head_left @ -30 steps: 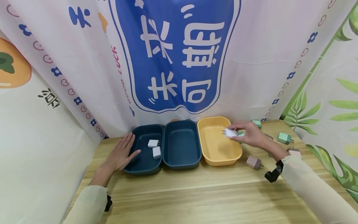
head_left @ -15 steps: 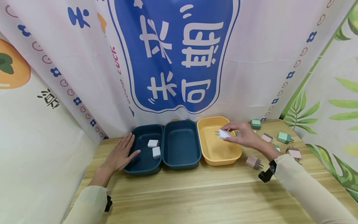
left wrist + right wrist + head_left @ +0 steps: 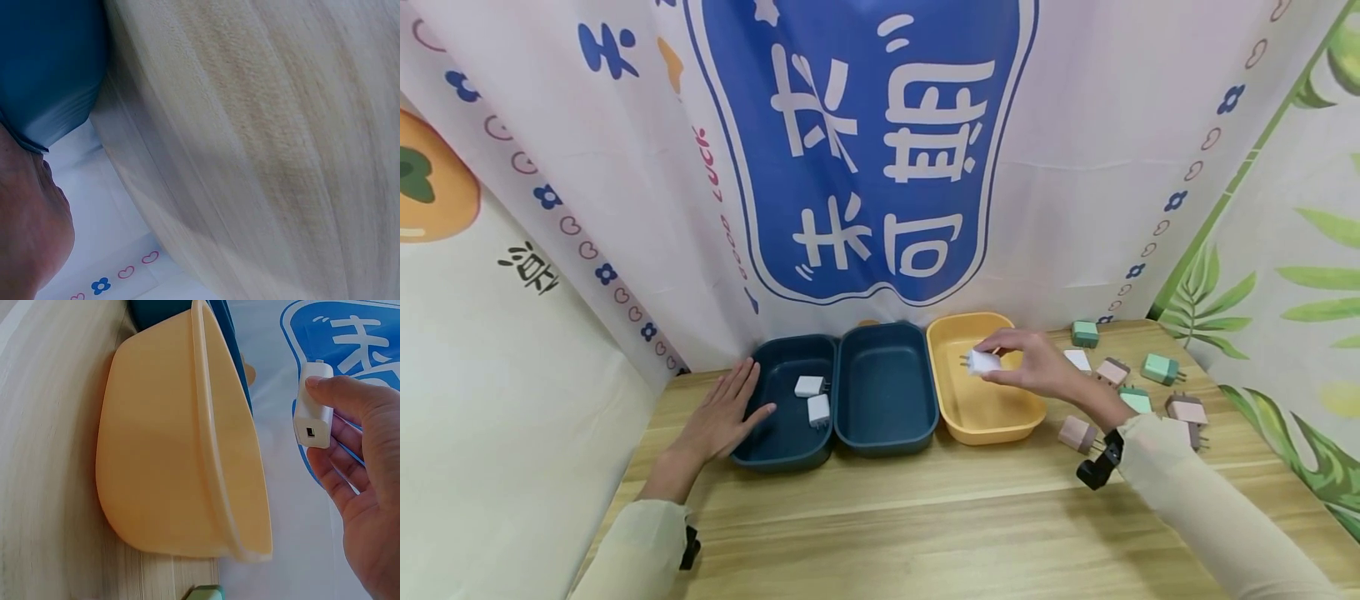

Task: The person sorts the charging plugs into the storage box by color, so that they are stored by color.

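The right hand point(image 3: 1033, 367) pinches a white charger point(image 3: 984, 362) between thumb and fingers, holding it above the yellow tray point(image 3: 988, 417), apart from the rim. In the right wrist view, the thumb point(image 3: 334, 392) presses on the charger's side toward its far end, and the other fingers curl behind it, one fingertip by the end with the port point(image 3: 310, 432). Most of the body shows beyond the fingertips in the head view, its metal prongs point(image 3: 966, 361) pointing left, away from the palm. The left hand point(image 3: 718, 417) rests on the outer rim of the left dark blue tray point(image 3: 775, 437), its fingers straight and its thumb spread apart from them; two white chargers point(image 3: 818, 411) lie inside that tray. The middle dark blue tray point(image 3: 887, 387) stands between it and the yellow one. Green chargers point(image 3: 1161, 368), pink chargers point(image 3: 1186, 408) and another white one point(image 3: 1077, 360) lie on the wooden table point(image 3: 887, 533) to the right.
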The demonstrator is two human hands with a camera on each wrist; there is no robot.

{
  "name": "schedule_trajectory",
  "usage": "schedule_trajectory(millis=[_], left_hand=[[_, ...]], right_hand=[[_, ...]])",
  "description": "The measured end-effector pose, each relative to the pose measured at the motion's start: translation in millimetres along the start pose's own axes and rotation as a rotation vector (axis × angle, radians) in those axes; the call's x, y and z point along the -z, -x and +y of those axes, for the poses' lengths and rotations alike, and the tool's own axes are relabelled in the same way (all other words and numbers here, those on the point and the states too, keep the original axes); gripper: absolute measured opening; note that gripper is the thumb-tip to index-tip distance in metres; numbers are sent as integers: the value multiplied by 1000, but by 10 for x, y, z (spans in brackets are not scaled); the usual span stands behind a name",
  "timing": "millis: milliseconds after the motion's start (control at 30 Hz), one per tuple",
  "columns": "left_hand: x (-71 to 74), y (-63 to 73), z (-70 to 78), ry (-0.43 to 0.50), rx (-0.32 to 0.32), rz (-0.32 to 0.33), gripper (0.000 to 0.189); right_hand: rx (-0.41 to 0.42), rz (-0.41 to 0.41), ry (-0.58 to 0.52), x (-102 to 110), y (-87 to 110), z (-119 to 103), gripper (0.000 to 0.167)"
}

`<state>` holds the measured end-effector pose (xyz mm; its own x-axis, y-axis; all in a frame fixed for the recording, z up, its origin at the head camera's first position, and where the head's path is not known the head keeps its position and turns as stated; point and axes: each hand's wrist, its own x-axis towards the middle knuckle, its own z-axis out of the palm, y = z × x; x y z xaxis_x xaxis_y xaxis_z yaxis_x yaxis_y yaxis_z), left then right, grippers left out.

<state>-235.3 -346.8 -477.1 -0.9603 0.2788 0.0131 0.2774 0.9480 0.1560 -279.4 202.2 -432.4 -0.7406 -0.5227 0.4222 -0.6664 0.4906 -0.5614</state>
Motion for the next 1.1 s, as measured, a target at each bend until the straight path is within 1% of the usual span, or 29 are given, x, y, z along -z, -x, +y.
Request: schedule_trajectory(millis=[133,267,533,700,1100], left_hand=[[-12,2,-6,-6,3,4,90],[-10,2,0,0,3,8,90],[-4,-2,10,5,-2,6,90],[-9,-2,5,9,-5,9,90],[-5,-5,1,14,2,1,91]], right_hand=[[22,-2,-17,-38,-32,-13,39],[25,-13,-30,-65,-65,-52,39],[77,-12,-49,-139,-126,-90,38],[83,-17,-87,-208,-166,-105,38],[96,-34,-127,-371,-260,-224,35]])
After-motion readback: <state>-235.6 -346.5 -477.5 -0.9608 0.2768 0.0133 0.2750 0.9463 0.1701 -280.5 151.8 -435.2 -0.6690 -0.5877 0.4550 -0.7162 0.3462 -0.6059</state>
